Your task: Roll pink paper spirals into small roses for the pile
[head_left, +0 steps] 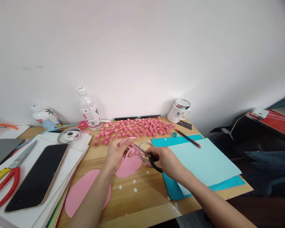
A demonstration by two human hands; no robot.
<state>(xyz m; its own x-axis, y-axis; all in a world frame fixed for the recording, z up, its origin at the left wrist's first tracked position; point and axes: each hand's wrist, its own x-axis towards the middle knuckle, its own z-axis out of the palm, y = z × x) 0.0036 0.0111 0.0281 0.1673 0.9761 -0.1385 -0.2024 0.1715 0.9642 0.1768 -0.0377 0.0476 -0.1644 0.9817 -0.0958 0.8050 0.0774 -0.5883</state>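
Pinched in my left hand [117,153] is a piece of pink paper [129,166], partly cut into a curling strip. My right hand [165,160] is closed around the black handles of a small pair of scissors [154,161], whose blades reach left to the paper's cut edge. Behind the scissors a roll of tape [146,146] lies on the table, partly covered. Flat pink paper circles [85,190] rest under my left forearm. Beyond both hands spread many small rolled pink paper roses [137,126].
At left, a phone [39,177] and red-yellow scissors [13,171] lie on stacked paper. A water bottle [89,110], a white bottle [46,117] and a mug [179,110] stand by the wall. Blue sheets [204,158] and a pencil [187,137] are at right.
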